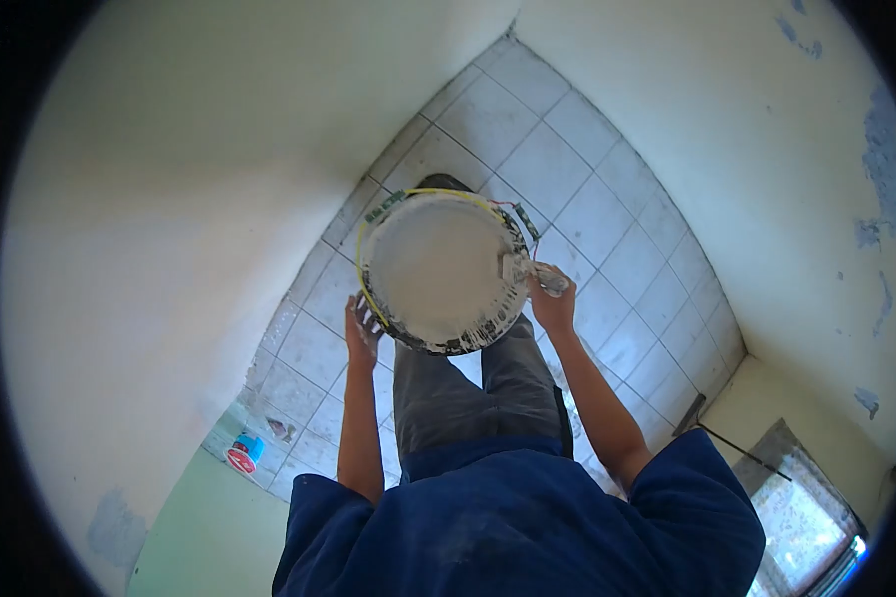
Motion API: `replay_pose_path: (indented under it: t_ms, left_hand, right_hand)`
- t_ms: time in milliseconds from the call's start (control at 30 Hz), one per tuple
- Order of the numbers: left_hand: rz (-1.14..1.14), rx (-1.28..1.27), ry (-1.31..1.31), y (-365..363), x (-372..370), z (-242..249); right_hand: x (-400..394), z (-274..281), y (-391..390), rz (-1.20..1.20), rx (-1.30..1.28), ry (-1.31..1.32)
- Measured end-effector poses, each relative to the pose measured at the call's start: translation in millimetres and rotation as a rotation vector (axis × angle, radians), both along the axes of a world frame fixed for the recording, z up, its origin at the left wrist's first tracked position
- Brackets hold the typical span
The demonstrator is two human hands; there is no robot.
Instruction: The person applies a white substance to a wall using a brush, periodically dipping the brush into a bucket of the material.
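Note:
A round, paint-smeared bucket (368, 289) of off-white paint (438, 254) is in front of my legs, its rim streaked black and white. My left hand (364, 330) is against the bucket's near left side, its fingers curled around the edge and partly hidden. At the right rim my right hand (554, 298) grips a paint-coated brush (548, 280). The brush's head rests at the inner edge of the bucket, touching the paint. Part of a dark shoe (440, 183) shows beyond the far rim.
Pale walls with peeling patches (883, 159) rise on both sides of the tiled floor (548, 159). A small blue and red tub (243, 455) stands on the floor at the lower left. To the lower right are a thin dark rod (742, 450) and a bright window (798, 517).

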State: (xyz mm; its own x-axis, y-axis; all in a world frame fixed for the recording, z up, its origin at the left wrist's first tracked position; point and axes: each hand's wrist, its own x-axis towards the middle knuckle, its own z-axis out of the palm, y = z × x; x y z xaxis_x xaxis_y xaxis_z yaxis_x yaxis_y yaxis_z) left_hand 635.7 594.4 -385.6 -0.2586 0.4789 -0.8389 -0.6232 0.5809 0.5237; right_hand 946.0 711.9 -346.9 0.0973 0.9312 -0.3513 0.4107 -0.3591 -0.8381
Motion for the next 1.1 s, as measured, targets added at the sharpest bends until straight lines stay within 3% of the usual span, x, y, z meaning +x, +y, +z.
replay_pose_path:
  t_ms: [33, 133, 233, 333, 367, 467, 500, 600, 833, 933, 1100]
  left_hand:
    - [-0.022, 0.011, 0.02, 2, 4, 8]
    - [-0.126, 0.068, 0.147, 11, 15, 28]
    - [-0.376, 0.074, 0.499, 19, 25, 25]
    - [-0.389, 0.121, 0.687, 17, 32, 10]
    - [-0.431, 0.027, 0.676, 22, 34, 19]
    - [-0.403, 0.037, 0.683, 27, 38, 17]
    - [-0.377, 0.032, 0.7, 28, 42, 23]
    - [-0.354, 0.121, 0.674, 19, 37, 9]
    - [-0.304, 0.103, 0.518, 18, 26, -7]
    - [-0.397, 0.095, 0.552, 24, 29, 11]
    - [-0.357, 0.08, 0.559, 29, 33, 19]
  right_hand:
    - [-1, 3, 0, -0.079, -0.15, -0.015]
    - [-1, -1, 1, -0.318, -0.308, 0.267]
    - [8, -27, -8, -0.238, -0.278, 0.164]
    - [2, -21, -8, -0.078, 0.072, 0.065]
    - [0, -23, -9, -0.086, 0.085, 0.083]
    - [2, -11, 0, 0.177, 0.264, -0.163]
    - [3, -10, 2, 0.221, 0.172, -0.101]
    - [1, -12, -3, 0.175, 0.422, -0.134]
    - [8, -37, 1, 0.2, 0.133, 0.056]
    - [7, -56, 3, 0.248, 0.109, 0.062]
    - [9, -39, 7, 0.182, 0.127, 0.048]
